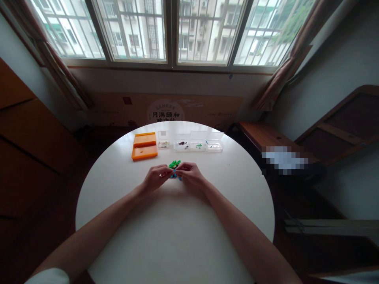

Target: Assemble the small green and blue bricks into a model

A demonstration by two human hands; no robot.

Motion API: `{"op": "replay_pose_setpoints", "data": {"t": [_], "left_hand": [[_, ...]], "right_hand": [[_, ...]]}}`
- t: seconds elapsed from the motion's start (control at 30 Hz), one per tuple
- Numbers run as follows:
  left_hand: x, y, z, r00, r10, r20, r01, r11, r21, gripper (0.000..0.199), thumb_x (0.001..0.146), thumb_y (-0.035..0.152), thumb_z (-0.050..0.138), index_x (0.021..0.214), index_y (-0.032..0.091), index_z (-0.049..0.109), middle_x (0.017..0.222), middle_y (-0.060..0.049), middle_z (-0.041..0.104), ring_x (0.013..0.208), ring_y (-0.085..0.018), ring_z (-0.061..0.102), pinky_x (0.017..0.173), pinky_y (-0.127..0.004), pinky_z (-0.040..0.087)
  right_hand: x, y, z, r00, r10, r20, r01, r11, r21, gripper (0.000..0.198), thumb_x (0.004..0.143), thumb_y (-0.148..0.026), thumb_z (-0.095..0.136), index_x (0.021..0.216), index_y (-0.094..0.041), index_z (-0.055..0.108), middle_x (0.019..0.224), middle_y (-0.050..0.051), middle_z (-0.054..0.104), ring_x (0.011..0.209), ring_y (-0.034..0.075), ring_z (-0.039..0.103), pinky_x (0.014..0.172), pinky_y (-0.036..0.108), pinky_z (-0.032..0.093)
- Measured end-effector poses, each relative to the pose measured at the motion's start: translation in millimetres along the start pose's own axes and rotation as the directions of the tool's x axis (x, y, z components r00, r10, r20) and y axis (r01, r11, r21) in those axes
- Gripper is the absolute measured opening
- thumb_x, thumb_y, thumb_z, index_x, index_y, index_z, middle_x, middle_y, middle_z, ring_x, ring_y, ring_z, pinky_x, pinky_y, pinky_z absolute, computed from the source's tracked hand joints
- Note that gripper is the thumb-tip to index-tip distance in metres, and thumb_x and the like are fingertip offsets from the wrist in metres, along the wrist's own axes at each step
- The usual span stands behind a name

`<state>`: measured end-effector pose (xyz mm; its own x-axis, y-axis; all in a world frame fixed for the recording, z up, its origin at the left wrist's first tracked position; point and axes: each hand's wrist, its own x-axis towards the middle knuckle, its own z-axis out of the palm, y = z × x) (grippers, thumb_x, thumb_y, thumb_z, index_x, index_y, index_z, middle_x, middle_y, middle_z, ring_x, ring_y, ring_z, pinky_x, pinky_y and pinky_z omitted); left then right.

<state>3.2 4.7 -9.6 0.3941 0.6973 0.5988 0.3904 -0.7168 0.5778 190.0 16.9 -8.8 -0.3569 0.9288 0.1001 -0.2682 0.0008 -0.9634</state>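
Observation:
Both of my hands meet over the middle of the round white table. My left hand is closed in a pinch, its fingertips at a small blue piece. From the other side my right hand pinches the same spot, thumb and forefinger together. Around and behind the fingertips lies a cluster of small green pieces, with blue and dark bits among them. They look like tiny building bricks. My fingers cover part of the cluster, so whether its pieces are joined I cannot tell.
An orange two-part tray stands at the back left of the table. Beside it, several clear plastic boxes with raised lids hold small loose pieces, some green, some dark. A wooden bench stands beyond the table's right edge.

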Motion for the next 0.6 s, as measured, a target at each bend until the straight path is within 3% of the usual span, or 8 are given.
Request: {"op": "replay_pose_setpoints", "data": {"t": [0.6], "left_hand": [[-0.1,-0.4,0.2,1.000,-0.012,0.011,0.011,1.000,0.018,0.014,0.083,0.024,0.059,0.086,0.014,0.068,0.066,-0.002,0.057,0.056,-0.008,0.050,0.053,-0.017,0.042]], "right_hand": [[2.9,3.8,-1.5,1.000,-0.006,-0.025,0.005,1.000,-0.003,0.023,0.055,-0.029,0.080,0.069,-0.015,0.069,0.064,0.001,0.065,0.059,0.012,0.057,0.058,0.026,0.044]]}}
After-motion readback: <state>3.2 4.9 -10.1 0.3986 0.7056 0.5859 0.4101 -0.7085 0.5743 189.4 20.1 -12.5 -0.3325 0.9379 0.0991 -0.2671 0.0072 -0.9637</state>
